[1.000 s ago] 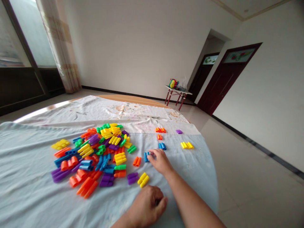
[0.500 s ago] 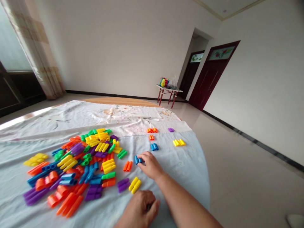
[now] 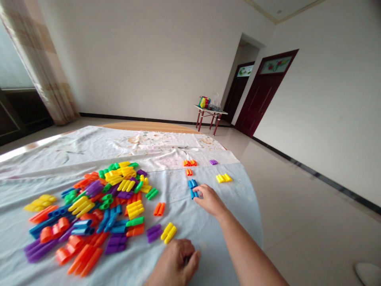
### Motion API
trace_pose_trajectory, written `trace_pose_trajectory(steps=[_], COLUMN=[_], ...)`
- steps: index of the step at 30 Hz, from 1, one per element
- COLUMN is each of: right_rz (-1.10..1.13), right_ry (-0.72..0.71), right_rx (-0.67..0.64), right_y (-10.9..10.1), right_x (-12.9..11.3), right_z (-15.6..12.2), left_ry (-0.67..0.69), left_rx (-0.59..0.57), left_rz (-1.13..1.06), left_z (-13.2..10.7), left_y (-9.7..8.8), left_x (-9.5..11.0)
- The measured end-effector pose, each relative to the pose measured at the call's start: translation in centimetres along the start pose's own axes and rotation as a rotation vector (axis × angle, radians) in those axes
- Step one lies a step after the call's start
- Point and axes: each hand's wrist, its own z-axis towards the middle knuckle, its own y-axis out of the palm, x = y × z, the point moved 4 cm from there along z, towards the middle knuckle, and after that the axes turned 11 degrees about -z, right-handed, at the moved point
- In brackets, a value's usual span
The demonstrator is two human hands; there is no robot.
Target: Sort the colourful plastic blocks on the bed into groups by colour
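Pinched in the fingers of my right hand (image 3: pixel 210 198) is a blue plastic building block (image 3: pixel 193 194) shaped like joined tubes. It sits right at the near side of another blue block (image 3: pixel 192 183) on the cloth; whether they touch I cannot tell. My left hand (image 3: pixel 175 260) rests curled in a loose fist at the table's near side, with nothing visible in it. Just beyond its knuckles are a yellow block (image 3: pixel 168 233) and a purple block (image 3: pixel 154 233). An orange block (image 3: pixel 159 209) lies farther on. Orange blocks (image 3: pixel 189 163) and a smaller orange block (image 3: pixel 189 172) lie beyond the blue ones.
A large heap of mixed coloured blocks (image 3: pixel 110 202) covers the left of the table. Right of my right hand lie yellow blocks (image 3: pixel 224 178) and a small purple block (image 3: pixel 213 162). The wrinkled tablecloth (image 3: pixel 247 222) reaches the rounded right edge. A small side table (image 3: pixel 210 110) stands far off.
My right hand has moved to the right and away from me, carrying the blue block beside the other blue one. My left hand has stayed in place.
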Motion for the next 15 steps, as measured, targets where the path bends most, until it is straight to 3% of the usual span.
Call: trace_pose_trajectory(steps=[5, 11, 15], right_rz=[-0.016, 0.031, 0.050], right_ry=[0.035, 0.076, 0.081], right_rx=[-0.016, 0.032, -0.006], right_y=[0.6, 0.7, 0.9], right_x=[1.7, 2.2, 2.4], right_z=[-0.6, -0.8, -0.9], left_ry=[-0.005, 0.000, 0.013], left_rx=[-0.006, 0.005, 0.011], left_rz=[0.005, 0.008, 0.007], left_z=[-0.1, -0.1, -0.1], left_y=[0.0, 0.0, 0.1], left_x=[0.0, 0.1, -0.1])
